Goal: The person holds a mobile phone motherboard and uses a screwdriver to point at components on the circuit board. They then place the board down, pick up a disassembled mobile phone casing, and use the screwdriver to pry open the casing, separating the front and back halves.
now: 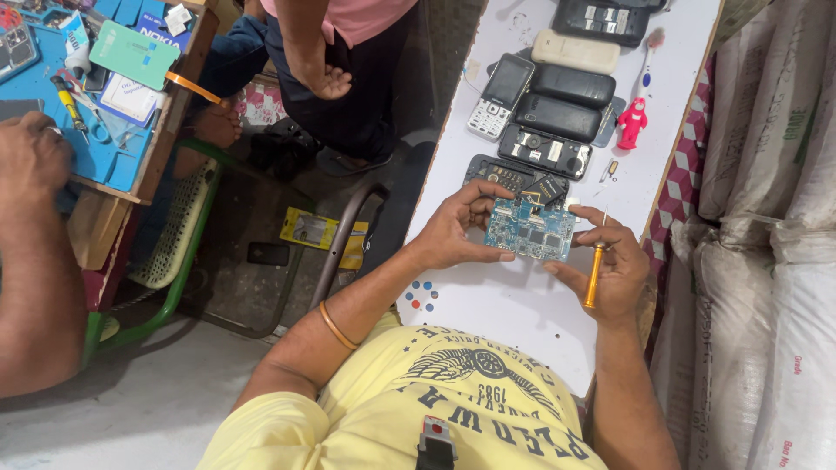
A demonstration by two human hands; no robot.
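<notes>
My left hand point(457, 231) pinches the left edge of a blue circuit board point(531, 233), holding it just above the white table point(522, 305). My right hand point(614, 265) steadies the board's right edge with thumb and fingertip. That same hand grips an orange-handled screwdriver point(595, 271), its tip pointing up. Right beyond the board lies an opened phone body point(509, 177) showing its insides.
Several phones and back covers point(557, 96) lie in a row further up the table beside a small red figure point(631, 124). White sacks point(766, 261) line the right. Another person's arm point(30, 252) rests at a blue-matted bench point(96, 148) on the left; someone stands ahead.
</notes>
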